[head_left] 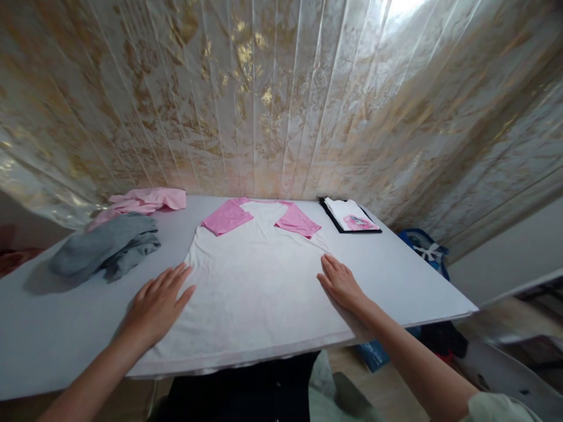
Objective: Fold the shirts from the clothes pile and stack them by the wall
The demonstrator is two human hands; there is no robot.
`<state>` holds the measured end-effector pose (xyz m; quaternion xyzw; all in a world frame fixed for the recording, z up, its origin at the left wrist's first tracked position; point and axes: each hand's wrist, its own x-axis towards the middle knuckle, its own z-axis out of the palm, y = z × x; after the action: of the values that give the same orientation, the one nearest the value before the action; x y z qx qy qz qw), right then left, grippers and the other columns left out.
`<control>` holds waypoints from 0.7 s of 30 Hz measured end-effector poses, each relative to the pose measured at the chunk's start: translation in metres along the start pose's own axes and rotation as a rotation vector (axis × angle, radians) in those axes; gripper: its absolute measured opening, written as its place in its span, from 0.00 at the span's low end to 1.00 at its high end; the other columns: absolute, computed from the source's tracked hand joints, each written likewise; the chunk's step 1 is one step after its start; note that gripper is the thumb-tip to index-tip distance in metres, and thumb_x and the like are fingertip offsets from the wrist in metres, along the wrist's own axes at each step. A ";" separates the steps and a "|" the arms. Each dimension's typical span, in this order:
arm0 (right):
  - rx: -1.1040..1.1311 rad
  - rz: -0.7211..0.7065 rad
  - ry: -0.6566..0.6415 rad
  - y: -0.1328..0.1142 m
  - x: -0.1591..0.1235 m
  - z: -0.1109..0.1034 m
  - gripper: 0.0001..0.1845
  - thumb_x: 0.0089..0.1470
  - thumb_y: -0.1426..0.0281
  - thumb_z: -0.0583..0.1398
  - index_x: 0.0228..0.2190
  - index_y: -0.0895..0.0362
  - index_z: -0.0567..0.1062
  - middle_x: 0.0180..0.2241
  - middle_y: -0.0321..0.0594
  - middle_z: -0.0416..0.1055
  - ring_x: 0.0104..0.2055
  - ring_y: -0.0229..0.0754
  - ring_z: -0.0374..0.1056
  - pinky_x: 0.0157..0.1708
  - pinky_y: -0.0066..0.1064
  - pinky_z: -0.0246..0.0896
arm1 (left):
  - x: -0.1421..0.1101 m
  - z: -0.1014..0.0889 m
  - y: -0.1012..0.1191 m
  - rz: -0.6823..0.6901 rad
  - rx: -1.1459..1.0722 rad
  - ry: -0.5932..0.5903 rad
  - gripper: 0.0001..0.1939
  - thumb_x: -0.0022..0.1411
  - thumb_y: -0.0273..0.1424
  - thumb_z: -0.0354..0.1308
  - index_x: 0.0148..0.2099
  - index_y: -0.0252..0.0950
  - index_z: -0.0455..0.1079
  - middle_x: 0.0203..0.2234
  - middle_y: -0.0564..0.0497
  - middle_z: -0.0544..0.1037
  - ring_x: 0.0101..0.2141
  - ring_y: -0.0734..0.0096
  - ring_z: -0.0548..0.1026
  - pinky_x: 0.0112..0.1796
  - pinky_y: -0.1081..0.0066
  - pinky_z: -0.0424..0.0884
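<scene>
A white T-shirt [259, 281] with pink sleeves lies spread flat on the white table, its neck toward the back and its hem along the front edge. My left hand [160, 302] rests on the shirt's left side edge, fingers stretched out and thumb apart. On the opposite side edge, my right hand [338, 281] lies flat with its fingers extended. Neither hand grips the cloth. Faint creases run across the shirt's body near the left side.
Crumpled grey clothing [108, 243] and pink clothing [147, 201] lie at the table's left. Folded garments, white with a pink print [349, 214] over black, sit at the back right. Behind hangs a shiny gold-patterned curtain [264, 105]. A blue bag [424, 249] stands beyond the table's right edge.
</scene>
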<state>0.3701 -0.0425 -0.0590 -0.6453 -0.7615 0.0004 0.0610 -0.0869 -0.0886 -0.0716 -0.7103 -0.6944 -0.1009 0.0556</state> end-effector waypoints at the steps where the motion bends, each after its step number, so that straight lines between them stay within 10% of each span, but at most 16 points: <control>1: 0.000 0.008 -0.007 0.001 -0.009 0.001 0.30 0.65 0.59 0.45 0.64 0.58 0.56 0.67 0.45 0.50 0.68 0.45 0.47 0.65 0.43 0.42 | -0.004 0.001 -0.001 0.005 0.010 0.005 0.30 0.67 0.44 0.38 0.65 0.36 0.60 0.64 0.45 0.64 0.63 0.52 0.60 0.60 0.50 0.56; 9: -0.040 0.192 0.045 0.024 -0.045 -0.002 0.28 0.65 0.61 0.46 0.63 0.57 0.59 0.66 0.48 0.54 0.66 0.48 0.50 0.63 0.47 0.45 | -0.007 0.000 0.004 -0.060 0.009 0.063 0.30 0.67 0.43 0.39 0.63 0.33 0.63 0.62 0.37 0.65 0.61 0.45 0.63 0.57 0.45 0.58; 16: 0.046 -0.036 0.045 -0.045 -0.031 -0.008 0.30 0.64 0.60 0.47 0.63 0.59 0.58 0.66 0.48 0.53 0.67 0.48 0.49 0.63 0.43 0.46 | 0.010 -0.016 0.083 0.116 -0.018 0.017 0.26 0.67 0.38 0.42 0.64 0.38 0.62 0.64 0.46 0.63 0.64 0.57 0.58 0.63 0.51 0.49; 21: 0.035 -0.016 -0.016 -0.052 -0.033 -0.003 0.31 0.65 0.59 0.46 0.64 0.58 0.57 0.67 0.46 0.51 0.68 0.47 0.47 0.65 0.44 0.42 | 0.010 -0.005 0.056 0.052 -0.017 -0.066 0.29 0.67 0.42 0.41 0.66 0.36 0.59 0.66 0.44 0.60 0.65 0.56 0.57 0.61 0.52 0.54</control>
<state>0.3249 -0.0834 -0.0547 -0.6381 -0.7669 0.0184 0.0659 -0.0311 -0.0818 -0.0613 -0.7316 -0.6762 -0.0818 0.0291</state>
